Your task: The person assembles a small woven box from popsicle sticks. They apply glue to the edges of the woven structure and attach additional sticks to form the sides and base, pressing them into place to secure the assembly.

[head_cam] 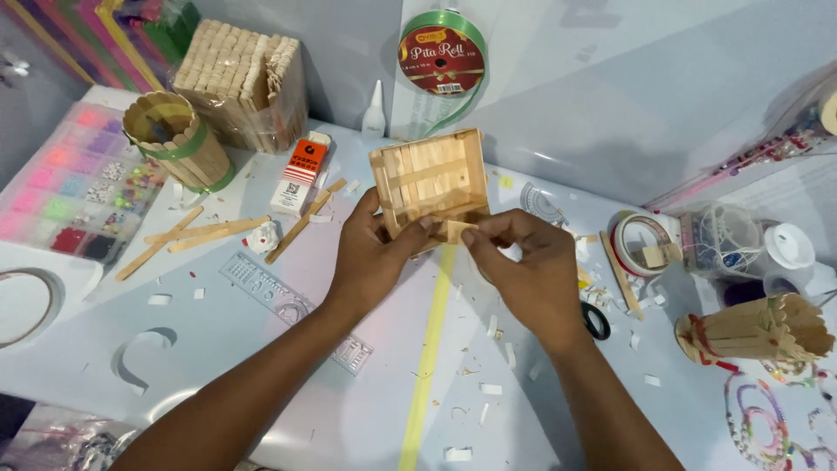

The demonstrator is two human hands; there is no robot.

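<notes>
**Entry: Craft-stick tray, held in 2 hands over the worktable**

Item 1. Shallow square tray built of pale wooden craft sticks (429,181), tilted up toward the camera, held above the pale blue table (261,366).

Item 2. Left hand (373,255): closed on the tray's near left corner, thumb pressed across its front edge.

Item 3. Right hand (523,266): thumb and forefinger pinched on a small cut piece of wooden stick (456,231), set against the tray's near rim.

Item 4. Surroundings: loose craft sticks (205,231) lying left; a white-and-orange carton (300,173); a small white glue bottle (374,112) near the wall; a stick-built cup banded in green (179,139); a clear ruler (288,305); black scissor handles (596,321) just beside the right wrist; a roll of tape (641,240); paper scraps throughout.

Risk note (a judgement): the small piece is gripped only by fingertips and could slip or sit crooked if pressed unevenly; hard thumb pressure might spring a stick joint, supposing the glue is fresh, which cannot be told.
</notes>
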